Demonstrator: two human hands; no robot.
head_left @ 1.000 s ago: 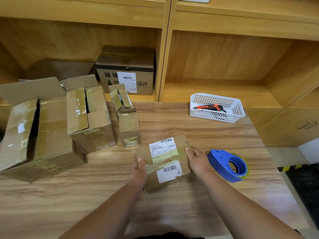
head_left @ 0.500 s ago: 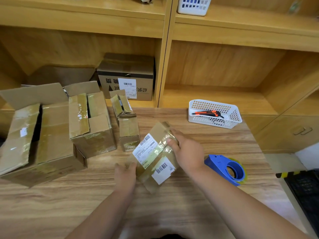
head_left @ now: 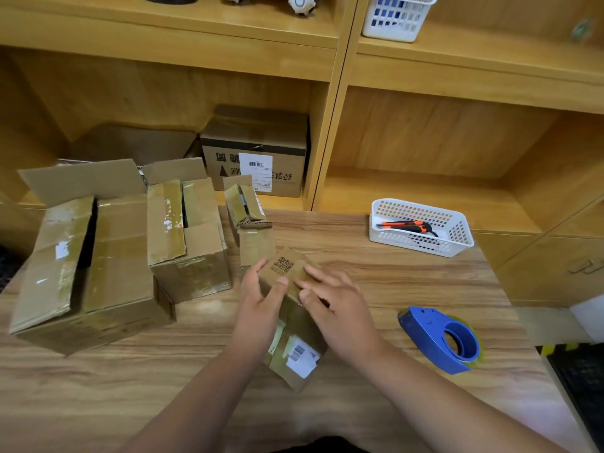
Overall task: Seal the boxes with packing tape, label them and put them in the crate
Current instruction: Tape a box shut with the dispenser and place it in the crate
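Observation:
A small brown cardboard box (head_left: 295, 351) stands tilted on the wooden table (head_left: 130, 371), a QR code on its upper face and white barcode labels on the side toward me. My left hand (head_left: 261, 308) holds its left side, thumb across the top face. My right hand (head_left: 336, 308) grips the right edge with curled fingers. A blue tape dispenser (head_left: 441, 338) lies on the table to the right of my hands. Three open boxes stand at the left: a large one (head_left: 88, 256), a medium one (head_left: 186, 233) and a narrow small one (head_left: 250, 220).
A white plastic basket (head_left: 421, 227) holding an orange and black utility knife (head_left: 407, 226) sits at the back right of the table. A labelled carton (head_left: 258, 152) stands in the shelf behind. A black crate edge (head_left: 585, 387) shows on the floor at far right.
The small box lay flat with its labels up; both hands have turned it on end, so the QR-code face is now on top. The camera has tilted upward.

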